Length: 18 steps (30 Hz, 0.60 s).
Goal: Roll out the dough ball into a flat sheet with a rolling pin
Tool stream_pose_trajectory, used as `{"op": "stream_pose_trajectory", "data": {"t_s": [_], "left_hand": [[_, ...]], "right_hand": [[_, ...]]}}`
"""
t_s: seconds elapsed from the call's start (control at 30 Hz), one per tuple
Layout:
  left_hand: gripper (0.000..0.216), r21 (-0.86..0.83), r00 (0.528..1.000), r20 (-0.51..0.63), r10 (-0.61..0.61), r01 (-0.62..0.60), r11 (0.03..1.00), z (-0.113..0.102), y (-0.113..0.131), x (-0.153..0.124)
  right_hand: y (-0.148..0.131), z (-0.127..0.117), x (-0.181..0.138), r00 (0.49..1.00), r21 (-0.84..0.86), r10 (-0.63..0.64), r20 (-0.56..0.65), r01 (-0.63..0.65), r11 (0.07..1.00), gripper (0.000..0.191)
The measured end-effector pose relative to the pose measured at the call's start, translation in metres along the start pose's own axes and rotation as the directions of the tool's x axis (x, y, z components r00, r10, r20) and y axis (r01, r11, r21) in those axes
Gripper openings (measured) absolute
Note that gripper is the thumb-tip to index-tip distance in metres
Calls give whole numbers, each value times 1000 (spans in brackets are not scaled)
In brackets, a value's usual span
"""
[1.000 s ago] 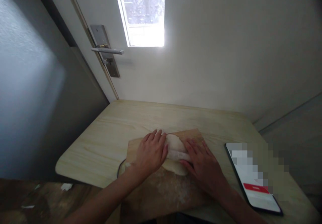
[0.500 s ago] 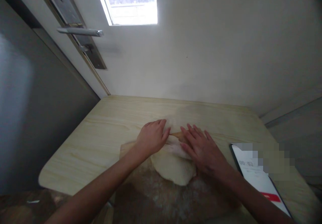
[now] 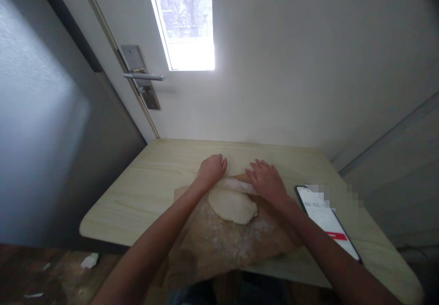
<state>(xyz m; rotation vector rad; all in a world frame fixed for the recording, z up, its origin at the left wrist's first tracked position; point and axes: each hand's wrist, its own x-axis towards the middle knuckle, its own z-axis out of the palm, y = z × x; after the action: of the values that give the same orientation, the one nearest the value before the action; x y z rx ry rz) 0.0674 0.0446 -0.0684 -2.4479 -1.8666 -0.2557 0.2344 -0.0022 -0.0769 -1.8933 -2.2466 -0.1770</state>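
Observation:
A pale, flattened sheet of dough lies on a floured brown board or mat, and its far edge appears curled up along a wooden rolling pin. My left hand is curled over the pin's left end, which it hides. Over the right end, my right hand bends its fingers across the pin. Only a short middle stretch of wood shows between my hands. Both hands are at the far edge of the dough.
The board rests on a light wood-grain table against a white door with a metal handle. A phone with a lit screen lies right of my right forearm. White scraps are on the floor at left.
The camera view has shifted, bringing in more of the near board edge and floor. My left fingers look more curled, and more of the dough roll along the pin shows.

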Motion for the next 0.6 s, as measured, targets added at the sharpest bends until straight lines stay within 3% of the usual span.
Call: {"op": "stream_pose_trajectory", "data": {"t_s": [0.13, 0.33, 0.6], "left_hand": [[38, 11, 1000, -4, 4, -4, 1000, -7, 12, -31], [34, 9, 980, -99, 174, -174, 985, -11, 24, -79], [37, 47, 964, -129, 232, -227, 973, -3, 26, -105]], "right_hand": [[-10, -4, -23, 999, 32, -36, -11, 37, 999, 43], [-20, -10, -56, 989, 44, -147, -15, 147, 988, 42], [-52, -10, -81, 980, 97, -189, -58, 194, 976, 45]]}}
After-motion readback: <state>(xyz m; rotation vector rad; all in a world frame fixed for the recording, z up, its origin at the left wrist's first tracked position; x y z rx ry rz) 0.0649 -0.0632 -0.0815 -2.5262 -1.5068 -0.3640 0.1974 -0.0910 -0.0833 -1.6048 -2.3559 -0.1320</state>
